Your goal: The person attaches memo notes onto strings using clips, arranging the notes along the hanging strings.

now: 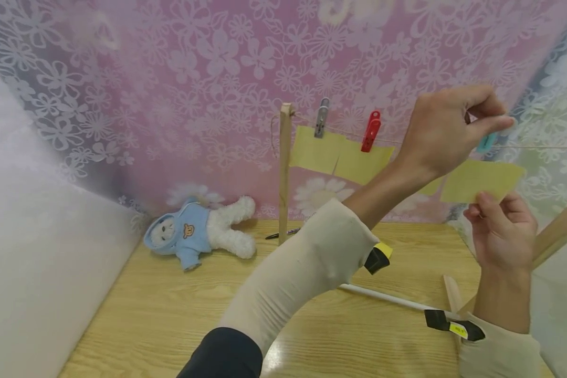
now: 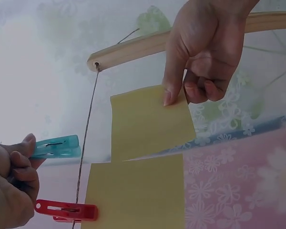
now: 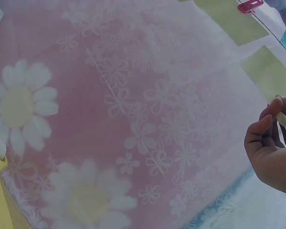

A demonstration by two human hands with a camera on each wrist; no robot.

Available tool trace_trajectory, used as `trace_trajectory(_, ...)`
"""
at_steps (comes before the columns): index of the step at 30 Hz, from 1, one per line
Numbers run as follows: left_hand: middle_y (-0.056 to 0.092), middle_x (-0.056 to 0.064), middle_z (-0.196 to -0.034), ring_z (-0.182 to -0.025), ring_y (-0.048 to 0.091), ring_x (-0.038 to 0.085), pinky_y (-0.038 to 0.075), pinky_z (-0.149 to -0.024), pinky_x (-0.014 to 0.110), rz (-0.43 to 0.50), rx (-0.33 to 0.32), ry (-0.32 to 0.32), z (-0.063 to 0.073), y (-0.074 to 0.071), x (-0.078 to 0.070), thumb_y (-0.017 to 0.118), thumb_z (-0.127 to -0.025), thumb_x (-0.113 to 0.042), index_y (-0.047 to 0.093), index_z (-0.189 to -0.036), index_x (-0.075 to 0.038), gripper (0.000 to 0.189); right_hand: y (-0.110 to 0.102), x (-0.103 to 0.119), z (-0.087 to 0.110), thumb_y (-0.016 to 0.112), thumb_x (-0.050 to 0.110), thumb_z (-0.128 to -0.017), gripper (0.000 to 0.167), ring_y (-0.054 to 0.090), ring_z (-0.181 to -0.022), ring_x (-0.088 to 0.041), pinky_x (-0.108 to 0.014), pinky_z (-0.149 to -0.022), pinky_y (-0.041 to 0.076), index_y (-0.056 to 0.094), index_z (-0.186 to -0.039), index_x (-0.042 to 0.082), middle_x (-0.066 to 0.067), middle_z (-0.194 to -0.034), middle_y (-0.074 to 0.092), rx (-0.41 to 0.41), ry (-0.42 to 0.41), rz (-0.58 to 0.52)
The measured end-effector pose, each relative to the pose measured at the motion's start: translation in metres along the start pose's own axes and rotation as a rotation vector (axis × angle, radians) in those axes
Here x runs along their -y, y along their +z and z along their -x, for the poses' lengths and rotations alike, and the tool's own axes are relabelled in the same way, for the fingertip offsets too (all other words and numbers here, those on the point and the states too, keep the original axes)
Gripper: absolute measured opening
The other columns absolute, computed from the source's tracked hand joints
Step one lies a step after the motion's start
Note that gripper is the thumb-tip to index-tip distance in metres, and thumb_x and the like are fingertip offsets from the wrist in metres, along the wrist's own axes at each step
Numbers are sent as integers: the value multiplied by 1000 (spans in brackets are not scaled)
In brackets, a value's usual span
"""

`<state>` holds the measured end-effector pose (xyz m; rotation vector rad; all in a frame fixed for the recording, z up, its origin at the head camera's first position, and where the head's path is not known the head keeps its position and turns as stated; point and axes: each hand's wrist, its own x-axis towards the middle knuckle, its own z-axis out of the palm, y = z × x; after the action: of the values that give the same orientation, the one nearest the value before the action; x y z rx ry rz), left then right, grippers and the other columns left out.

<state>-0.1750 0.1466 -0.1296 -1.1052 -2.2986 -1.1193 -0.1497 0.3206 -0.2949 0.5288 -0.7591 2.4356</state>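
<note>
My left hand point(image 1: 446, 131) pinches a teal clothespin point(image 2: 57, 147) by its handle end. Its tip overlaps the string point(image 2: 89, 114) in the left wrist view; whether it touches the string I cannot tell. Below it, my right hand point(image 1: 505, 231) holds a yellow paper piece point(image 1: 482, 181) by its lower edge, between thumb and fingers. The paper's upper edge lies just below the string. Along the same string, a grey clothespin point(image 1: 321, 118) and a red clothespin point(image 1: 371, 131) clip other yellow papers point(image 1: 314, 149). My left forearm hides part of that row.
A wooden post point(image 1: 285, 173) carries the string's left end; another wooden piece point(image 1: 562, 231) slants at the right. A plush bear point(image 1: 193, 231) in blue lies on the wooden table point(image 1: 137, 315). A pen point(image 1: 274, 236) and a white rod point(image 1: 387, 299) are also there. Flowered cloth hangs behind.
</note>
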Motion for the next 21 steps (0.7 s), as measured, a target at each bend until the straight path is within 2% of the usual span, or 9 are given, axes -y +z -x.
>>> trace_trajectory(6,70,-17,-88,-77,56,-12,36,-68,0,-21,-23,-41,-1,5,1,67,-87,-33,68,-87,-21,12,1,0,-2,42,-24,-87,16,60,-59,-30,-35,-58,55,56,-95,-22,-25,-74,62,2,28,-16)
trace_trajectory(18,69,-20,-87,-79,56,-15,34,-72,1,-42,-1,-98,0,18,-1,70,-84,-36,67,-86,-24,12,4,3,-5,40,-21,-89,19,59,-63,-29,-34,-62,55,57,-98,-20,-24,-81,63,78,70,-28)
trace_trajectory(21,70,-18,-90,-82,57,-13,36,-72,0,-34,5,-85,1,20,0,71,-84,-35,67,-89,-23,14,4,4,-4,40,-21,-89,19,59,-64,-29,-34,-62,54,57,-99,-20,-24,-83,63,105,76,-36)
